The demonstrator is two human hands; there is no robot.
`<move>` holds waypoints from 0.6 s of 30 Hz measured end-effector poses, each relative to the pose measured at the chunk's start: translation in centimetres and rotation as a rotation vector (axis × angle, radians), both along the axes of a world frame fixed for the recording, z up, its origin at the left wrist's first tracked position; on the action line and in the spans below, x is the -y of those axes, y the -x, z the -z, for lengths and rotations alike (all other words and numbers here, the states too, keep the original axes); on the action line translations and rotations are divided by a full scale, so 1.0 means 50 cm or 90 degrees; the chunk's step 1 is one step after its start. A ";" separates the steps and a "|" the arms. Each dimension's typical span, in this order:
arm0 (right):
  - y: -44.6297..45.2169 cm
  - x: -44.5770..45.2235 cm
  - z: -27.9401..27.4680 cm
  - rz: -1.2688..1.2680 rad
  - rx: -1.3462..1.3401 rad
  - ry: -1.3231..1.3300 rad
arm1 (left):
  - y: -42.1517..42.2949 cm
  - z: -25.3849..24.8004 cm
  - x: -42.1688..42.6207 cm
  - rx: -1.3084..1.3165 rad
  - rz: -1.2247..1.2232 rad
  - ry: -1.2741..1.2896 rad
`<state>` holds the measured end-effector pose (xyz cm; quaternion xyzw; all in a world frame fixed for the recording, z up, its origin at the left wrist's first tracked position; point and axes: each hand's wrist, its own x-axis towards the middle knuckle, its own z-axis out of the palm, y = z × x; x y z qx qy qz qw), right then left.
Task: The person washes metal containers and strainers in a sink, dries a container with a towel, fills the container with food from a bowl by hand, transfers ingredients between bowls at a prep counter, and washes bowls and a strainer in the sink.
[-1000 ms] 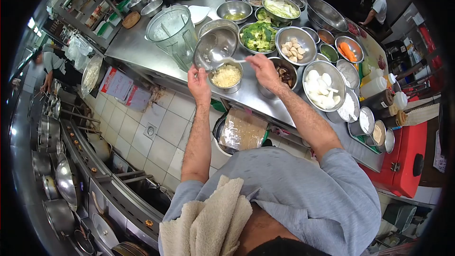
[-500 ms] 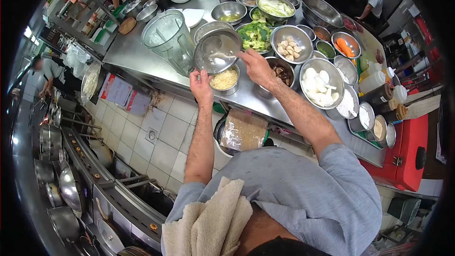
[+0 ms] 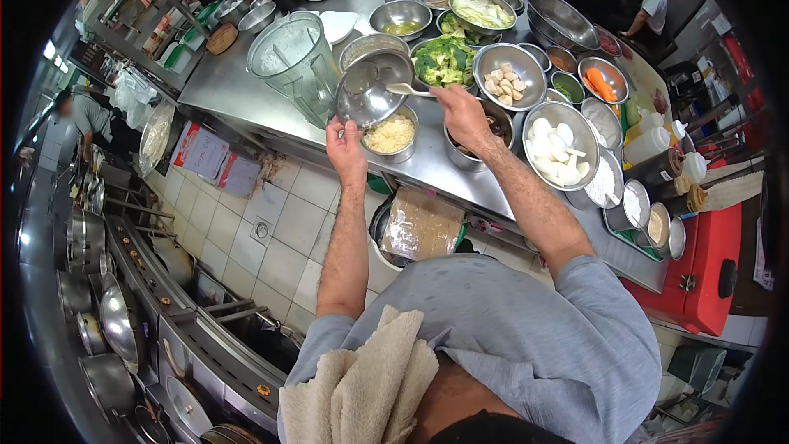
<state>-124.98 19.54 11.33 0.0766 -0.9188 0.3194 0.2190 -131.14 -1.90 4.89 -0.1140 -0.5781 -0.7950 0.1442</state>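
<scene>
My left hand grips the lower rim of a steel bowl, tilted over a steel pot of chopped pale food. Little is left inside the bowl. My right hand is closed on the handle of a light-coloured spoon, whose head is at the bowl's right edge. Under my right hand stands a steel pot with dark pieces. Close behind are a bowl of broccoli and a bowl of whole pale cloves.
A large clear pitcher stands left of the bowl. Peeled white pieces fill a bowl on the right, near sauce bottles. A wrapped carton is below the counter edge. Co-workers are at far left and upper right.
The spoon, low over the pot and then inside the bowl, is now raised at the bowl's right edge. My right hand has shifted slightly right. The bowl stays tilted in my left hand.
</scene>
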 end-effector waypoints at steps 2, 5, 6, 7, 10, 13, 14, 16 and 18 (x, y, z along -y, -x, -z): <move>-0.015 0.009 -0.002 0.013 0.026 -0.020 | 0.003 0.001 -0.007 0.009 -0.014 -0.008; -0.044 0.035 0.001 -0.040 0.021 -0.038 | 0.007 0.004 -0.017 0.019 -0.029 -0.023; -0.047 0.041 -0.002 -0.025 0.006 -0.006 | 0.009 0.005 -0.020 0.020 -0.030 -0.023; -0.047 0.045 -0.007 -0.024 0.009 -0.006 | 0.009 0.007 -0.024 0.020 -0.033 -0.022; -0.048 0.043 -0.015 -0.034 -0.036 0.003 | -0.002 -0.008 -0.033 0.027 -0.040 -0.021; -0.049 0.028 -0.004 -0.024 0.057 -0.114 | -0.004 -0.020 -0.034 0.035 -0.055 -0.031; -0.047 0.022 -0.004 -0.007 0.034 -0.083 | -0.004 -0.020 -0.030 0.039 -0.063 -0.039; -0.044 0.021 0.001 0.009 0.014 -0.050 | -0.006 -0.020 -0.023 0.036 -0.075 -0.034; -0.040 0.027 -0.015 0.004 0.026 -0.080 | -0.010 -0.030 -0.025 0.029 -0.080 -0.029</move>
